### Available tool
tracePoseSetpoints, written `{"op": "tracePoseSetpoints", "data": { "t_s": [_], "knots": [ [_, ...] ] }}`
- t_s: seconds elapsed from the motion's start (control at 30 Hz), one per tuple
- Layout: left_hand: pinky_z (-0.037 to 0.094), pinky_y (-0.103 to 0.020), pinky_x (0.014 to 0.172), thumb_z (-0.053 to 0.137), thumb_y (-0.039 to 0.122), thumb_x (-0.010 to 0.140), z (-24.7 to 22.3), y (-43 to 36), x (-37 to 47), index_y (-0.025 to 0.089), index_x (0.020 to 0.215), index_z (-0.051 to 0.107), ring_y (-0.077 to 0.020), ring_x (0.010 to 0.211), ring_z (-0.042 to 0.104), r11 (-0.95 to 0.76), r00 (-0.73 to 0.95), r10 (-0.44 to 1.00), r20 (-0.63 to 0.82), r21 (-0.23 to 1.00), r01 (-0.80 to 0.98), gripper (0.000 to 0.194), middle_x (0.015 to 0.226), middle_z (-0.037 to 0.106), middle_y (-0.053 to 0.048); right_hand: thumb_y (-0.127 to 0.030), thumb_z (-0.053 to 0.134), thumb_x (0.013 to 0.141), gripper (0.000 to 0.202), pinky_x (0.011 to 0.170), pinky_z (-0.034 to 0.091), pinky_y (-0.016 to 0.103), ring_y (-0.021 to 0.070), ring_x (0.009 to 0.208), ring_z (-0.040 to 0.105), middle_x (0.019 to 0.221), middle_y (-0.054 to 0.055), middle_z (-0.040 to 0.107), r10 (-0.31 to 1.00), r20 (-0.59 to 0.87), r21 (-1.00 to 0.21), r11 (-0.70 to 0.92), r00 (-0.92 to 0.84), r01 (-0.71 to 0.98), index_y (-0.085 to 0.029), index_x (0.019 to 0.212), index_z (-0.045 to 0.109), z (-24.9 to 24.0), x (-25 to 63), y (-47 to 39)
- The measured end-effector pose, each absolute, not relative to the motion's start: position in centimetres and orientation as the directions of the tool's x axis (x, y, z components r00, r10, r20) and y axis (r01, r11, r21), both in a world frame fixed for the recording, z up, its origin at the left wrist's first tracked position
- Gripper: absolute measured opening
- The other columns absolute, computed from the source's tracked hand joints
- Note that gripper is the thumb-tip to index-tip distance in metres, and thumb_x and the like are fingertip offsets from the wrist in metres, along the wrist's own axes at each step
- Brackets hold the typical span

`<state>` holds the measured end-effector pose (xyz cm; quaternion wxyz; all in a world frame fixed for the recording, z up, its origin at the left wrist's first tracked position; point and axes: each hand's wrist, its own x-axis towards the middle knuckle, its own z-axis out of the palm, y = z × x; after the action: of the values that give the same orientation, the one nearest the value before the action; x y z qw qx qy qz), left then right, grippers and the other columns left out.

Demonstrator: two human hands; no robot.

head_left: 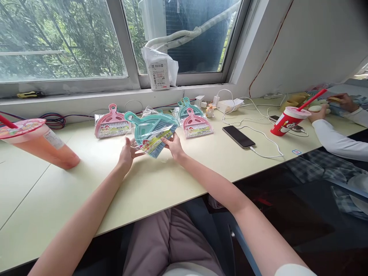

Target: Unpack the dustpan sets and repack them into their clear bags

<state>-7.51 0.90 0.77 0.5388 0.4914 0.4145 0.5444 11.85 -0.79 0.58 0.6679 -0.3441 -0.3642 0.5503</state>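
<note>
Between my two hands is a teal dustpan-and-brush set [153,132] in clear plastic wrap, tilted, with a printed label and grey-blue bristles. My right hand [174,147] pinches its lower right edge, thumb over the label. At the lower left edge, my left hand [128,155] grips the wrap, its fingers partly hidden behind the packet. A pink dustpan set [113,124] lies wrapped to the left of it. On the right lie another pink set [197,124] and a teal set [186,105] behind that one. More teal plastic shows behind the held packet.
A large drink cup [43,143] stands at the left. To the right are a phone [239,137] on a charging cable and a red cup [288,122] with a straw. A co-worker's hands [319,113] hold things at far right. A tissue pack [158,74] stands on the sill.
</note>
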Motion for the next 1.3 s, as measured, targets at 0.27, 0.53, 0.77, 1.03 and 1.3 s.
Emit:
{"op": "tracePoseSetpoints", "data": {
  "t_s": [0.27, 0.53, 0.77, 1.03, 1.3],
  "knots": [
    [0.056, -0.033, 0.056, 0.054, 0.058, 0.087, 0.3, 1.1, -7.8, 0.014, 0.079, 0.06, -0.0206, 0.058, 0.067, -0.031, -0.038, 0.999, 0.031, 1.0, 0.001, 0.046, 0.063, 0.063, -0.006, -0.023, 0.081, 0.07, 0.047, 0.09, 0.059, 0.042, 0.0171, 0.09, 0.069, 0.089, -0.002, 0.07, 0.996, 0.071, -0.894, 0.085, 0.049, -0.441, -0.025, 0.107, 0.052, 1.3, 12.7, -0.7],
    [0.054, -0.03, 0.065, 0.051, 0.052, 0.089, -0.4, 2.9, -9.5, 0.017, 0.098, 0.062, -0.0205, 0.08, 0.067, -0.086, -0.275, 0.96, 0.053, 0.99, -0.111, 0.038, 0.089, 0.067, -0.01, -0.023, 0.084, 0.065, 0.045, 0.088, 0.06, 0.046, 0.02, 0.089, 0.07, 0.085, -0.001, 0.071, 0.996, 0.075, -0.927, 0.053, -0.045, -0.371, -0.023, 0.101, 0.056, 1.9, 11.8, -1.7],
    [0.037, -0.04, 0.11, 0.062, 0.039, 0.088, 2.7, 0.6, -10.2, 0.021, 0.128, 0.053, -0.0241, 0.123, 0.052, -0.53, -0.3, 0.691, 0.657, 0.744, 0.407, 0.045, 0.135, 0.056, -0.01, -0.019, 0.081, 0.063, 0.041, 0.077, 0.061, 0.037, 0.0178, 0.081, 0.069, 0.083, -0.001, 0.073, 0.987, 0.087, -0.967, 0.051, -0.133, -0.25, -0.021, 0.101, 0.063, 2.0, 14.2, -0.8],
    [0.052, -0.031, 0.074, 0.081, 0.041, 0.067, 2.0, 2.2, -12.0, 0.019, 0.117, 0.065, -0.0252, 0.093, 0.067, -0.215, -0.08, 0.968, 0.24, 0.946, 0.242, 0.057, 0.105, 0.073, -0.011, -0.022, 0.082, 0.062, 0.047, 0.073, 0.059, 0.034, 0.0182, 0.078, 0.07, 0.086, 0.002, 0.075, 0.966, 0.048, -0.988, 0.008, -0.255, -0.156, -0.02, 0.106, 0.066, 1.9, 15.2, -0.6],
    [0.054, -0.032, 0.067, 0.078, 0.039, 0.067, 1.4, 2.8, -12.6, 0.02, 0.076, 0.076, -0.0215, 0.075, 0.064, -0.232, -0.047, 0.969, 0.241, 0.962, 0.144, 0.021, 0.081, 0.073, -0.008, -0.022, 0.082, 0.062, 0.044, 0.076, 0.058, 0.035, 0.0187, 0.081, 0.07, 0.088, 0.001, 0.076, 0.967, 0.069, -0.987, 0.03, -0.245, -0.158, -0.022, 0.104, 0.067, 2.3, 15.2, -0.7]
  ]
}}
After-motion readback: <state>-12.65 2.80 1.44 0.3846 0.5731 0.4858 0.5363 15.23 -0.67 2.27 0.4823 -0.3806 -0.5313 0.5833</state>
